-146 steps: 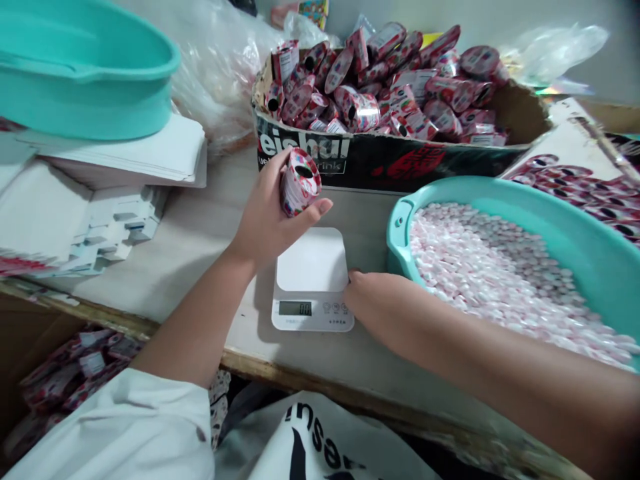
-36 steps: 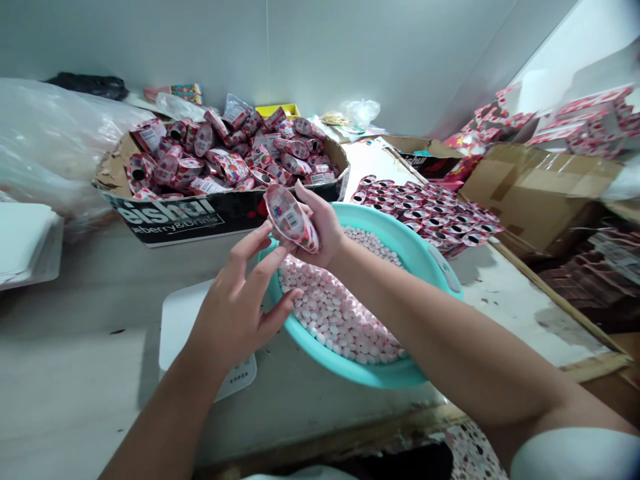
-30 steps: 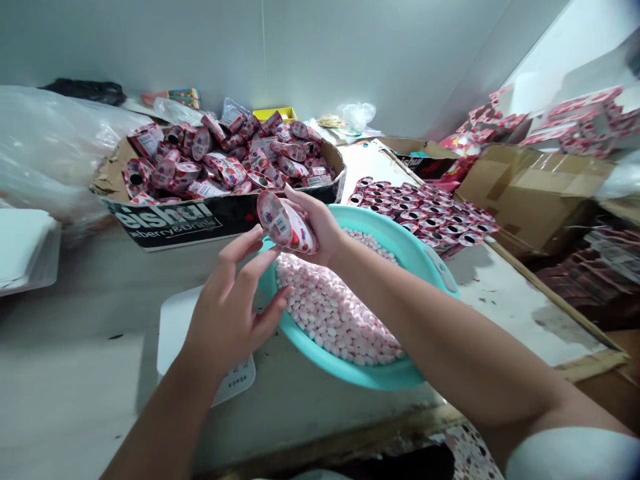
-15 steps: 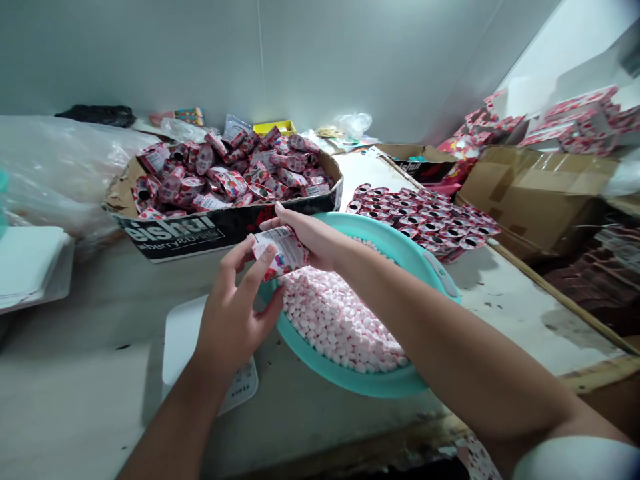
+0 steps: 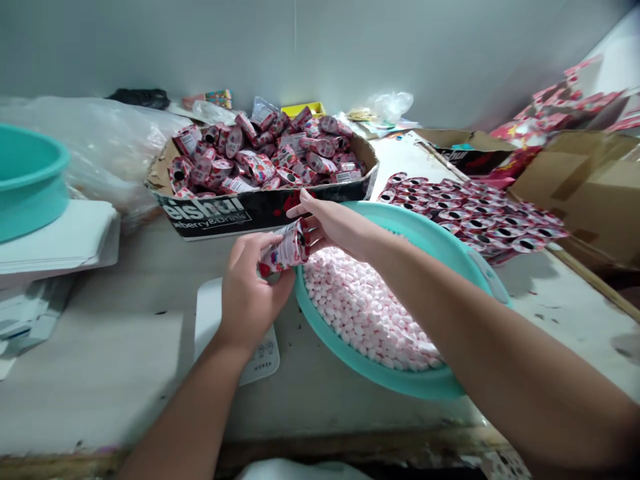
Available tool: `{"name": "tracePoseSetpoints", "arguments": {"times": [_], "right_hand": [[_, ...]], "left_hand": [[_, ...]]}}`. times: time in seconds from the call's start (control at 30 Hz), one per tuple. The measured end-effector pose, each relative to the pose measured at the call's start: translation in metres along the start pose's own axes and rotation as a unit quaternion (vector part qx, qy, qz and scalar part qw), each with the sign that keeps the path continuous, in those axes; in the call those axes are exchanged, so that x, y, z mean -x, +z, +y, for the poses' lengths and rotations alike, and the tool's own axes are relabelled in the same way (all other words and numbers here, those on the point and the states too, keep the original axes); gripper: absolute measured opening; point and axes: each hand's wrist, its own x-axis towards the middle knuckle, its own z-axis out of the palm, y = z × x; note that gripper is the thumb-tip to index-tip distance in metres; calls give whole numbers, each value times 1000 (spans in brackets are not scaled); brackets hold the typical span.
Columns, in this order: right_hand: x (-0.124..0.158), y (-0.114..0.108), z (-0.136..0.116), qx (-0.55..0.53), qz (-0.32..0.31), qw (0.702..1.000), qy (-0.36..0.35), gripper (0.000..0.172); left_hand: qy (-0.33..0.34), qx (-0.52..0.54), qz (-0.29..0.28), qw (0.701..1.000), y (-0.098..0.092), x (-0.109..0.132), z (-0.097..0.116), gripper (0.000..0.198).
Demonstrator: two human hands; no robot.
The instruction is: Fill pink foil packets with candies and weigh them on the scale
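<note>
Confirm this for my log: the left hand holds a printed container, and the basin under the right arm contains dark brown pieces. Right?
Not quite: the head view shows pale pink pieces in that basin, not dark brown. The left hand does hold the container.

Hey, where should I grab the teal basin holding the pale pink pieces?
Probably by the handle at the right end of the teal basin, coming from the right: it sits on the rim, uncovered, while the right forearm crosses above the near side.
</note>
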Motion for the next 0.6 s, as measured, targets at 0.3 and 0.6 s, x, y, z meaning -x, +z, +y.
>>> {"name": "tracePoseSetpoints", "arguments": {"times": [0.3,0.6], "right_hand": [[-3,-3,15,171,-14,937,-304,64],[-9,-35,11,480,110,862,-116,32]], "left_hand": [[-126,160,-12,979,3,-1,-8,60],[-192,196,30,961,-31,-25,-29,37]]}}
